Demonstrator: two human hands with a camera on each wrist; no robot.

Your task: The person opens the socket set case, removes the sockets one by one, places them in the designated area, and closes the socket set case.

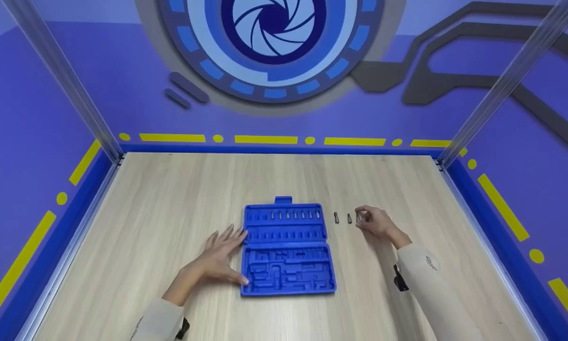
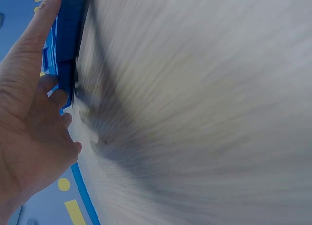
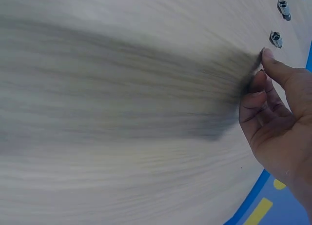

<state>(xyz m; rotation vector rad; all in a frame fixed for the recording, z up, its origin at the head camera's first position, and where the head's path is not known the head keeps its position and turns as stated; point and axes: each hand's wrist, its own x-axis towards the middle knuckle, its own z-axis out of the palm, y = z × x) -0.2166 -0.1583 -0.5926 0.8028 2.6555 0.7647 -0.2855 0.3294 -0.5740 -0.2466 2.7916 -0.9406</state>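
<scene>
An open blue plastic socket case (image 1: 286, 240) lies flat on the table, its two moulded halves spread out. Along the upper half stands a row of small metal sockets (image 1: 295, 215); the lower half shows bare slots. My left hand (image 1: 220, 260), fingers spread, rests against the case's left side, thumb at the lower left corner. To the right of the case, my right hand (image 1: 376, 222) pinches a small metal socket (image 1: 359, 218) between thumb and fingers at the table. Two more sockets, one farther left (image 1: 336, 218) and one nearer the hand (image 1: 349, 218), lie beside it.
The wood-grain table (image 1: 193, 189) spreads around the case. Blue printed panels (image 1: 274, 118) with yellow marks border it at the back and sides, with metal posts (image 1: 80, 85) at the back corners.
</scene>
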